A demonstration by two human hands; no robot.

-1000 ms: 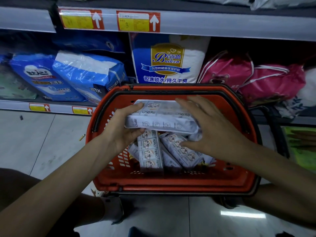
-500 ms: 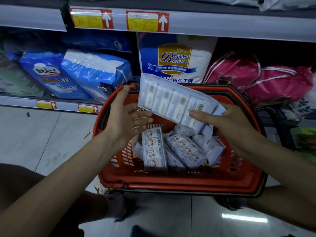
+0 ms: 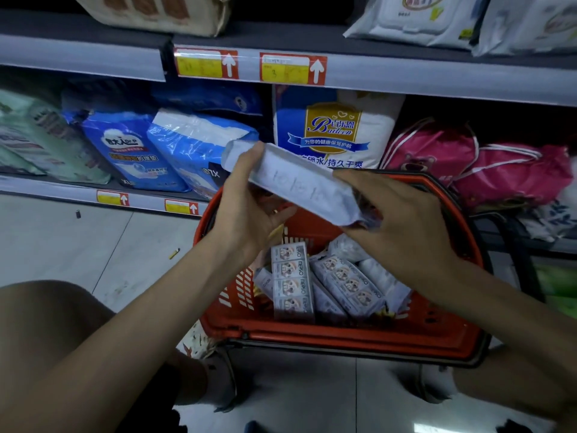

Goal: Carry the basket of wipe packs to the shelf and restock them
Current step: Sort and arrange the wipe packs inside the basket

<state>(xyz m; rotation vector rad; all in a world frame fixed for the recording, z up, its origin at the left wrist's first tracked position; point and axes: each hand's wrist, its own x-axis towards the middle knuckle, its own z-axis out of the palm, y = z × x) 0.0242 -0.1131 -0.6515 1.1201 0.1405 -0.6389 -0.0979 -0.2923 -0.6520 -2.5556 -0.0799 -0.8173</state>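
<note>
Long white plastic wipe pack (image 3: 299,182) tilted over red plastic basket (image 3: 343,334). L hand (image 3: 249,207) grips upper end, R hand (image 3: 402,226) grips lower end.

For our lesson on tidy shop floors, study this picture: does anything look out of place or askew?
Yes. A small yellow object lies loose on the floor tiles left of the red basket, and a dark scrap lies nearer the lower shelf. The blue packs on it lean sideways.
</note>
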